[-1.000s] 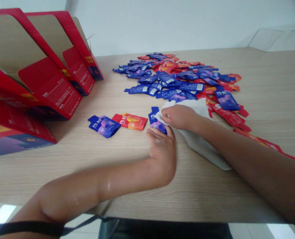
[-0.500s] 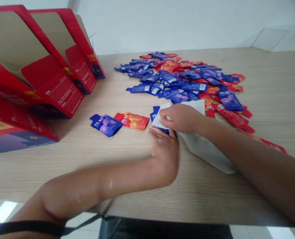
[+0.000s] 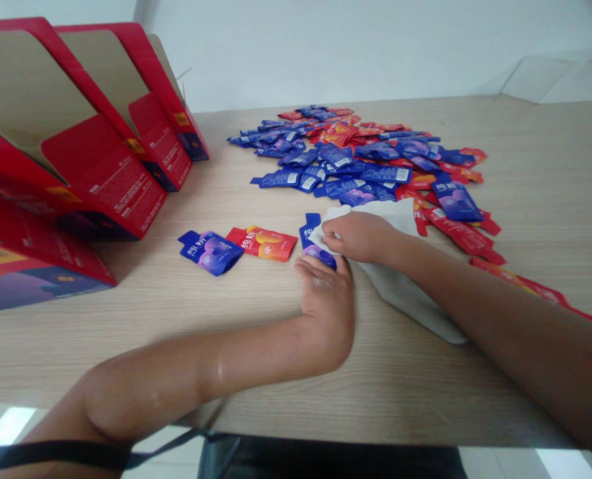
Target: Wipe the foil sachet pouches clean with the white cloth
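A small blue spouted pouch (image 3: 320, 254) lies flat on the table, partly covered by a white cloth (image 3: 400, 211). My left hand (image 3: 328, 289) holds the pouch by its near edge, fingers and thumb closed on it. Bunched in the closed fingers of my right hand (image 3: 358, 236) is the cloth, touching the pouch's right side. The rest of the cloth spreads under my right forearm. To the left lie a red pouch (image 3: 269, 244) and another blue pouch (image 3: 211, 251), overlapping at their edges.
A heap of blue and red pouches (image 3: 346, 156) spreads across the back of the table (image 3: 186, 372). Open red cartons (image 3: 111, 176) stand at the left. One red pouch (image 3: 530, 283) lies beside my right forearm. A pale wall rises behind.
My right hand has shifted the cloth slightly, uncovering more of the blue pouch's lower part. My left hand keeps its hold. The whole view has shifted a little.
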Available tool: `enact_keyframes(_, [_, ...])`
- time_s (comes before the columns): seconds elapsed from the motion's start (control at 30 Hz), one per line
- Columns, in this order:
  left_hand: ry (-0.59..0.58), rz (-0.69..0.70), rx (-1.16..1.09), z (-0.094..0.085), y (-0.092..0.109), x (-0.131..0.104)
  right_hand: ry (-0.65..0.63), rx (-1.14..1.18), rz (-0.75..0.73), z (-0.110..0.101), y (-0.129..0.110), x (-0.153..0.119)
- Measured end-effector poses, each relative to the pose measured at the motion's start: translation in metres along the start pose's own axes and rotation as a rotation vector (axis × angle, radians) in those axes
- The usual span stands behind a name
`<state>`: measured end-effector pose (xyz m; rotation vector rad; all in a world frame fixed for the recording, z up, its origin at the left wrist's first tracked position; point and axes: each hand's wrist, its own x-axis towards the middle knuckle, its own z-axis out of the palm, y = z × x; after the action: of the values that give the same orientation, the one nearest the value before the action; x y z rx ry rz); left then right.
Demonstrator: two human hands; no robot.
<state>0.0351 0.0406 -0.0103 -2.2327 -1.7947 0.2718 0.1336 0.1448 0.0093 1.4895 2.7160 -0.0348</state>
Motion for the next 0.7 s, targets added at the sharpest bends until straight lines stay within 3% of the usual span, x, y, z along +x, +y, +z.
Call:
enact_keyframes(0.27, [0.014,-0.015,-0.044,0.005,0.002,0.0,0.057,-0.056,0.097,0.003,0.012,0.003])
enact_keyframes(0.47, [0.027,-0.016,-0.048,0.001,0.0,0.0,0.156,0.018,0.014,-0.013,-0.002,-0.005])
enact_keyframes(0.6, [0.008,-0.017,-0.051,0.0,0.0,0.0,0.039,0.06,-0.083,-0.012,-0.012,-0.006])
enact_keyframes(0.7, [-0.013,0.001,-0.041,0.0,-0.001,0.0,-0.025,0.067,-0.076,-0.006,-0.012,-0.004])
